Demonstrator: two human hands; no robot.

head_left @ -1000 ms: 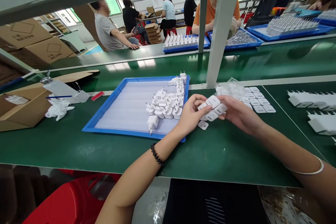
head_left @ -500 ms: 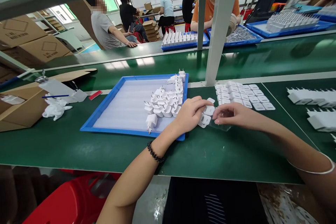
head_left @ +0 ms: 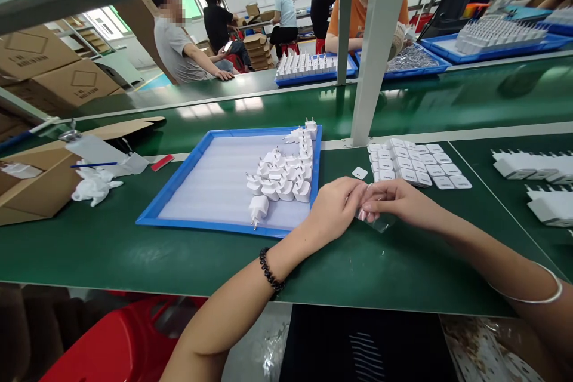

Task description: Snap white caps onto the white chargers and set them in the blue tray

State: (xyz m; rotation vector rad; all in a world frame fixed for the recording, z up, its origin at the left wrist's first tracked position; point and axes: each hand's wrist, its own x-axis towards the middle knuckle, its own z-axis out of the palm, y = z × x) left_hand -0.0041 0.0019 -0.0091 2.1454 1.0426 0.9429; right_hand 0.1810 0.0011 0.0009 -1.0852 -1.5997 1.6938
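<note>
Handling the clear film [head_left: 381, 224] seems in hand; parting the hands would call for care over its loose edge. Low over the counter [head_left: 188, 262], right of the blue tray [head_left: 168, 224], the left hand [head_left: 332, 208] meets the right hand [head_left: 408, 200], whose curled fingers grip the film; whether the left fingers grip anything is hidden.

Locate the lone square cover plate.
Head view, right of centre: the lone square cover plate lies on the green bench, just beyond the left hand, between the blue tray and the stacked cover plates.
</note>
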